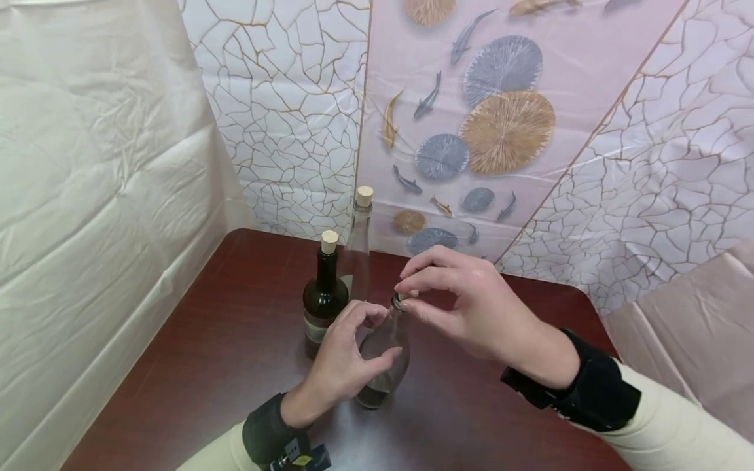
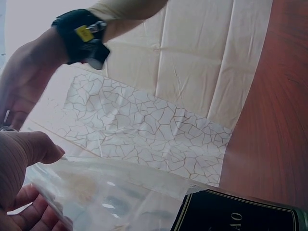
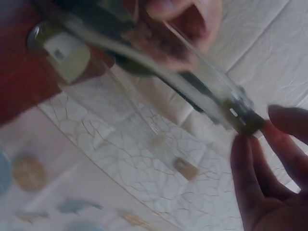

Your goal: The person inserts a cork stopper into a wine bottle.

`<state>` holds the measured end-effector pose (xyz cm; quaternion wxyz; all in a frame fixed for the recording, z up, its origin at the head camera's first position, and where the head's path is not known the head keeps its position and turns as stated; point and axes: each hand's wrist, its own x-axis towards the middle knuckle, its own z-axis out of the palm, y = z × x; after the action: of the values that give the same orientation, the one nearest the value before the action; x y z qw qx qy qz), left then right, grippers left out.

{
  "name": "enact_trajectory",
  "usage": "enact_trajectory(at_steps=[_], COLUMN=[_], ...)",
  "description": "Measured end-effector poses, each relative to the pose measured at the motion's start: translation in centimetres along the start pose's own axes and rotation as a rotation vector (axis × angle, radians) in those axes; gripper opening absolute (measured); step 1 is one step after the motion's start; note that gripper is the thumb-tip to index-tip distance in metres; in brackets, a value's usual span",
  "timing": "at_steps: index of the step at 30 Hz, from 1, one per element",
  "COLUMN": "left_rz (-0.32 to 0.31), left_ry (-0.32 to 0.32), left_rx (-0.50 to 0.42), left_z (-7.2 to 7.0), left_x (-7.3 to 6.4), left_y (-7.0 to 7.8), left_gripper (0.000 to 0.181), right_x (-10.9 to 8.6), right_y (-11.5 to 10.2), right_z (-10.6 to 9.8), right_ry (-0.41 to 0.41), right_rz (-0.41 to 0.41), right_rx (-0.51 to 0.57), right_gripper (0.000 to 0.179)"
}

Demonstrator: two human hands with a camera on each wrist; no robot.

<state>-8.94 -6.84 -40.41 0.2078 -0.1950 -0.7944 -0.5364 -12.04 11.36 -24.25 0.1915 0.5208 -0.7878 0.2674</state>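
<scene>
A clear glass bottle [image 1: 396, 350] stands on the table in the head view, and its dark label [image 2: 236, 214] shows in the left wrist view. My left hand [image 1: 344, 353] holds this bottle round its shoulder, thumb on one side and fingers on the other. At the bottle's mouth, the fingertips of my right hand [image 1: 480, 304] pinch a cork [image 3: 251, 123]. Fingers mostly cover that cork in the head view. Just left of the left hand is a dark green bottle [image 1: 326, 297] with a cork [image 1: 329, 242] in its neck.
Behind these stands a taller clear bottle [image 1: 357, 258], also topped by a cork [image 1: 364, 196]. The dark red-brown table [image 1: 501, 405] has rounded far corners. Patterned cloth [image 1: 294, 118] hangs behind it, and plain cream cloth [image 1: 106, 163] hangs at the left.
</scene>
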Motion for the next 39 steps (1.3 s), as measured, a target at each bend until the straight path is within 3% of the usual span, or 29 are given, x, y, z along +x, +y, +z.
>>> enact_trajectory(at_steps=[7, 14, 19, 27, 39], left_rz=[0.005, -0.002, 0.001, 0.022, 0.039], left_ry=[0.001, 0.0, -0.006, 0.006, 0.009], left_rx=[-0.012, -0.024, -0.021, -0.017, 0.015], left_z=[-0.1, 0.0, 0.0, -0.2, 0.0], left_x=[-0.1, -0.3, -0.3, 0.0, -0.1], left_y=[0.0, -0.2, -0.2, -0.1, -0.3], left_gripper=[0.047, 0.047, 0.046, 0.047, 0.047], right_x=[3.3, 4.9, 5.1, 4.8, 3.3], right_y=[-0.7, -0.6, -0.5, -0.5, -0.6], right_z=[-2.6, -2.9, -2.6, -2.3, -1.9], right_ry=[-0.334, -0.464, -0.475, -0.393, -0.329], right_rz=[0.08, 0.07, 0.08, 0.021, 0.086], right_rx=[-0.029, -0.067, -0.065, -0.07, -0.078], right_gripper=[0.013, 0.008, 0.011, 0.015, 0.018])
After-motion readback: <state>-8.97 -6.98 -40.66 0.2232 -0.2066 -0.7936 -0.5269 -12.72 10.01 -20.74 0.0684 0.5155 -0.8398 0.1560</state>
